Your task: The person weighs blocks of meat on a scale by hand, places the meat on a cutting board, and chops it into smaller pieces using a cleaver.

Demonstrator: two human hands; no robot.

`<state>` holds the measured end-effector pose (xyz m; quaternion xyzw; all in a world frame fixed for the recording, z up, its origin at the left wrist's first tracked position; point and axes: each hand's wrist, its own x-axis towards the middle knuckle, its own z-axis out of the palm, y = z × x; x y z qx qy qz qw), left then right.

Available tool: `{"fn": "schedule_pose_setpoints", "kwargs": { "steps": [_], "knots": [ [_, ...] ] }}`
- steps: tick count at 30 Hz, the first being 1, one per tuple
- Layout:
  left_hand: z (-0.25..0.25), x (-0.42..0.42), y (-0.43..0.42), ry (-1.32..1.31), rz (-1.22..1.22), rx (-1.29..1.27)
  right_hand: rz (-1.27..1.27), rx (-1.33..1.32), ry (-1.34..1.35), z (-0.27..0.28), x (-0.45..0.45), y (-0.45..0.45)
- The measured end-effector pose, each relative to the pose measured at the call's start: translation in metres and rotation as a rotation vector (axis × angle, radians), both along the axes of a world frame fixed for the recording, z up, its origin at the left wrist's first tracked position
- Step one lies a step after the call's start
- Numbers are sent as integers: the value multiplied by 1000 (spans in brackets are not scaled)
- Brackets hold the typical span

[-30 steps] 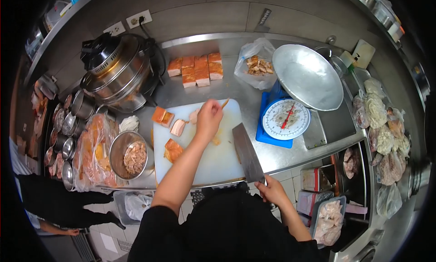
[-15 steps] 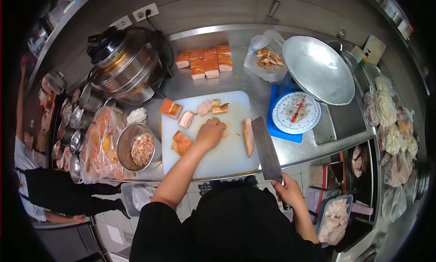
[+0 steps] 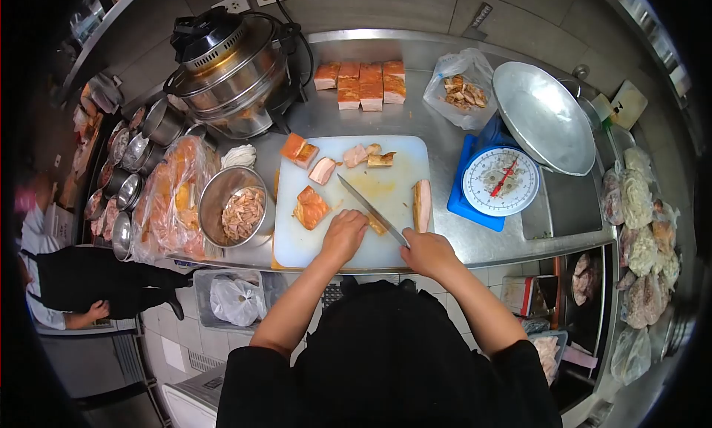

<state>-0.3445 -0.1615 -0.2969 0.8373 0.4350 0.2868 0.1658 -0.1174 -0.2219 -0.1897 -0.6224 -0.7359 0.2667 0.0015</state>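
My right hand (image 3: pixel 432 254) is wrapped around the handle of a cleaver (image 3: pixel 368 207), seen nearly edge-on, its blade slanting up and left over the white cutting board (image 3: pixel 404 153). Close by, my left hand (image 3: pixel 344 237) has its curled fingers on a small strip of crispy pork (image 3: pixel 377 224) beside the blade. A longer pork slab (image 3: pixel 421 205) stands at the board's right side. On the left of the board lie a browned pork block (image 3: pixel 311 208), a pale pork piece (image 3: pixel 322 170) and another block (image 3: pixel 299 150). Trimmed pieces (image 3: pixel 381 159) rest near the far edge.
Left of the board stands a metal pot (image 3: pixel 210 194) of sliced meat. Behind are pork blocks (image 3: pixel 371 85), a round cooker (image 3: pixel 233 79) and a plastic bag (image 3: pixel 460 113) of scraps. A blue scale (image 3: pixel 463 198) with a metal pan stands right. A co-worker (image 3: pixel 89 283) is at far left.
The cleaver has come from beyond the board's right edge to over its middle. My left hand has moved nearer the board's front edge, onto a pork strip. The camera view has shifted.
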Motion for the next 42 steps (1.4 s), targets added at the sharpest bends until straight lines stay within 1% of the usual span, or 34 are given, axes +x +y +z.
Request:
{"fn": "schedule_pose_setpoints", "kwargs": {
  "steps": [2, 5, 7, 11, 14, 16, 19, 21, 23, 25, 28, 29, 30, 31, 32, 34, 35, 36, 37, 38, 39, 40, 41, 42],
  "knots": [
    [-1, 3, 3, -5, -16, 6, 43, 8, -19, -2, -3, 7],
    [-4, 7, 7, -23, -9, 12, 58, -36, -61, 15, -6, 10],
    [-4, 8, 8, 10, 1, 7, 73, -78, -88, 20, -8, 11],
    [-2, 8, 11, -18, -13, -8, 26, -98, -64, -10, -20, 16],
    [-4, 6, 11, 2, -36, 16, -7, -58, -23, -19, -23, 34],
    [-2, 5, 13, -14, -60, 13, 28, -98, -11, -6, -21, 43],
    [-4, 4, 11, -34, -58, 27, 39, -165, -56, 22, -23, 26],
    [-6, 3, 11, -29, -51, 9, 1, -137, -40, -8, -32, 25],
    [-5, 5, 14, -28, -43, 3, -36, -98, -28, -16, -31, 33],
    [-3, 3, 11, -43, -61, 22, -5, -147, 30, -10, -26, 43],
    [-5, 4, 10, -39, -43, 9, -7, -183, 2, 10, -24, 33],
    [-6, 3, 9, -39, -40, 7, -4, -186, 2, -7, -25, 32],
    [-8, 4, 7, -38, -28, 3, -26, -105, 42, -37, -24, 32],
    [-7, 6, 8, -39, -13, 6, -46, -20, 80, -42, -26, 35],
    [-7, 6, 7, -39, -10, 8, -42, -17, 80, -45, -19, 39],
    [-2, 3, 7, -3, -44, -45, -206, -352, 416, -23, -5, 49],
    [3, 2, 8, -3, -41, -30, -203, -313, 485, -32, 2, 48],
    [5, 0, 5, -41, -4, -91, -192, -303, 483, -30, 6, 44],
    [5, -4, 2, -78, 34, -157, -261, -322, 554, -29, 9, 38],
    [6, -7, 1, -75, 40, -152, -336, -342, 629, -29, 12, 32],
    [4, -9, 1, -306, 155, -380, -348, -366, 800, -30, 15, 28],
    [1, -10, 1, -539, 269, -609, -346, -365, 804, -31, 17, 24],
    [-11, -10, 4, -860, 281, -773, -401, -443, 988, -33, 19, 21],
    [-6, -6, 4, -856, 284, -770, -453, -522, 1173, -33, 20, 18]
  ]
}}
